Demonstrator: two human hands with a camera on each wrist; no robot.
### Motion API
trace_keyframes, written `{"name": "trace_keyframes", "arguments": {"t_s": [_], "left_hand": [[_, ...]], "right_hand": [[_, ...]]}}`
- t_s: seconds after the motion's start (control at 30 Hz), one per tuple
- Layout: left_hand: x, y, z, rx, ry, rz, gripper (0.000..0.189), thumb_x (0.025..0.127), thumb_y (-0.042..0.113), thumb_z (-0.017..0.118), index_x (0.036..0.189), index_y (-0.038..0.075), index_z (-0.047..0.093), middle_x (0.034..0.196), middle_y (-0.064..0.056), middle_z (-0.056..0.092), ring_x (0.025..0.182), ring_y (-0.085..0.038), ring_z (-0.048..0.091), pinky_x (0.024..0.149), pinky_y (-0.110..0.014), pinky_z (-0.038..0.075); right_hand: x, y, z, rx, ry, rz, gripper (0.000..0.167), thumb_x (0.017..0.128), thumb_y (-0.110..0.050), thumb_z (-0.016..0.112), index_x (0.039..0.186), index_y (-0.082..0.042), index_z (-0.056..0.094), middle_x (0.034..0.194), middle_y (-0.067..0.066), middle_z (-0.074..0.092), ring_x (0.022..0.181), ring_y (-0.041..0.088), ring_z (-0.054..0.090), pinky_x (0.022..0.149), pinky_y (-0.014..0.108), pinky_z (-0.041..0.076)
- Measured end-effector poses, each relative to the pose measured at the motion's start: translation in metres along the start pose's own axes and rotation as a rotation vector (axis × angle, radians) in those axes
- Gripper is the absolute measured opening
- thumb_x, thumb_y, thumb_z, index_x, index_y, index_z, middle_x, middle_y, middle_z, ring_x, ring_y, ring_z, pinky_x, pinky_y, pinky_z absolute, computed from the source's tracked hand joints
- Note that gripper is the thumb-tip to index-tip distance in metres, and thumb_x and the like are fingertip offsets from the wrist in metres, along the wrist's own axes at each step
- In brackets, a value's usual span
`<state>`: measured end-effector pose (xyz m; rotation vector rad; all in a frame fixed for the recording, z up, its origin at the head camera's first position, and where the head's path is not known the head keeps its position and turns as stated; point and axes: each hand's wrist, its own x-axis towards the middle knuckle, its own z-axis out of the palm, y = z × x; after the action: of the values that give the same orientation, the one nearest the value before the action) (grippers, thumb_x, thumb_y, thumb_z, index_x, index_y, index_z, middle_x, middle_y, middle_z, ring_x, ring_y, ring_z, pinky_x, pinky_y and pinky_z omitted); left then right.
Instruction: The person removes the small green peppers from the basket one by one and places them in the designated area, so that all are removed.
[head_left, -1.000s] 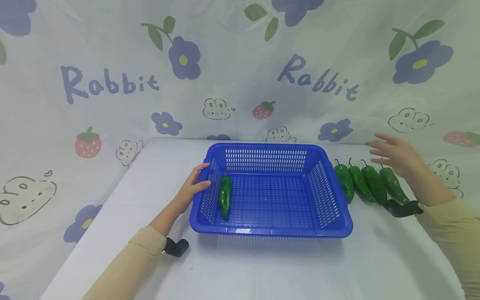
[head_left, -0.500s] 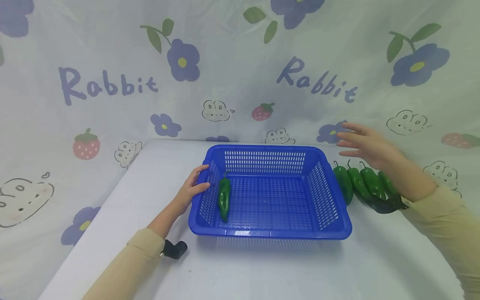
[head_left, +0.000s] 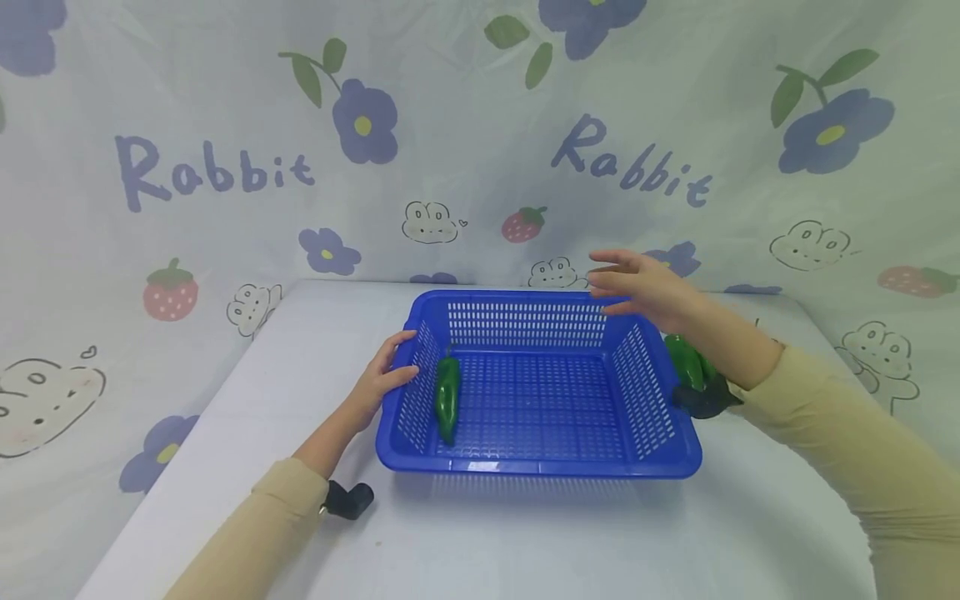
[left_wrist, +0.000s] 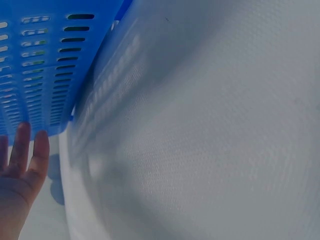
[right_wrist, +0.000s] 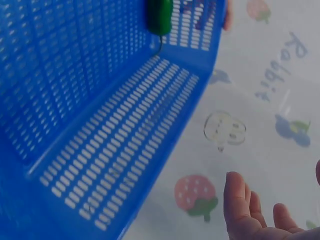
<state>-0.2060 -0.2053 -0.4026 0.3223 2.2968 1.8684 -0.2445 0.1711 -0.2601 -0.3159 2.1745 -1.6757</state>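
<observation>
The blue plastic basket (head_left: 540,467) stands on the white table, with a single green pepper (head_left: 447,400) along its left side. My left hand (head_left: 378,379) rests on the left rim, and in the left wrist view its straight fingers (left_wrist: 21,147) lie against the perforated outer wall. Over the basket's far right corner, my right hand (head_left: 645,287) is raised with spread, slightly bent fingers and nothing in them. In the right wrist view that hand (right_wrist: 257,220) appears beyond the basket wall. More green peppers (head_left: 684,360) lie right of the basket, mostly hidden by my right forearm.
Black wrist devices sit below the left wrist (head_left: 348,500) and right wrist (head_left: 705,398), the right one close to the basket's right rim. A printed cloth (head_left: 450,100) with flowers and rabbits hangs behind the white table (head_left: 480,542).
My right hand has moved left, from above the green peppers to the basket's far right corner. Its forearm now covers most of those peppers. My left hand stays on the rim.
</observation>
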Motion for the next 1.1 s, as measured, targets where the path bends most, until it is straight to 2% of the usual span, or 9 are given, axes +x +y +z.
{"name": "trace_keyframes", "arguments": {"t_s": [0.2, 0.43, 0.7, 1.1], "left_hand": [[0.0, -0.001, 0.0, 0.001, 0.0, -0.004, 0.06, 0.087, 0.018, 0.046, 0.142, 0.014, 0.021, 0.144, -0.026, 0.024, 0.124, -0.046, 0.036, 0.096, -0.057, 0.037], [0.0, 0.0, 0.0, 0.008, -0.006, -0.002, 0.06, 0.087, 0.019, 0.046, 0.142, 0.015, 0.021, 0.144, -0.025, 0.023, 0.124, -0.046, 0.036, 0.096, -0.058, 0.036], [0.0, 0.002, 0.001, 0.008, -0.005, -0.003, 0.06, 0.088, 0.019, 0.045, 0.143, 0.014, 0.02, 0.145, -0.025, 0.023, 0.125, -0.046, 0.034, 0.097, -0.059, 0.034], [0.0, 0.002, 0.001, 0.013, 0.0, 0.003, 0.06, 0.088, 0.019, 0.045, 0.142, 0.014, 0.021, 0.144, -0.025, 0.024, 0.125, -0.046, 0.034, 0.097, -0.059, 0.034]], "right_hand": [[0.018, 0.006, 0.029, 0.002, -0.053, 0.009, 0.058, 0.093, -0.014, 0.049, 0.143, -0.004, 0.022, 0.142, 0.023, 0.031, 0.126, 0.041, 0.037, 0.098, 0.051, 0.038], [0.033, 0.016, 0.061, -0.025, -0.062, 0.039, 0.055, 0.091, -0.011, 0.053, 0.14, -0.007, 0.03, 0.137, 0.02, 0.041, 0.12, 0.036, 0.046, 0.091, 0.046, 0.046], [0.055, 0.032, 0.091, 0.06, -0.095, 0.094, 0.059, 0.089, -0.01, 0.056, 0.141, -0.004, 0.028, 0.136, 0.022, 0.04, 0.123, 0.041, 0.041, 0.095, 0.049, 0.042], [0.071, 0.05, 0.132, 0.1, -0.13, 0.147, 0.061, 0.085, -0.005, 0.059, 0.139, -0.001, 0.03, 0.132, 0.025, 0.043, 0.12, 0.043, 0.043, 0.094, 0.051, 0.042]]}}
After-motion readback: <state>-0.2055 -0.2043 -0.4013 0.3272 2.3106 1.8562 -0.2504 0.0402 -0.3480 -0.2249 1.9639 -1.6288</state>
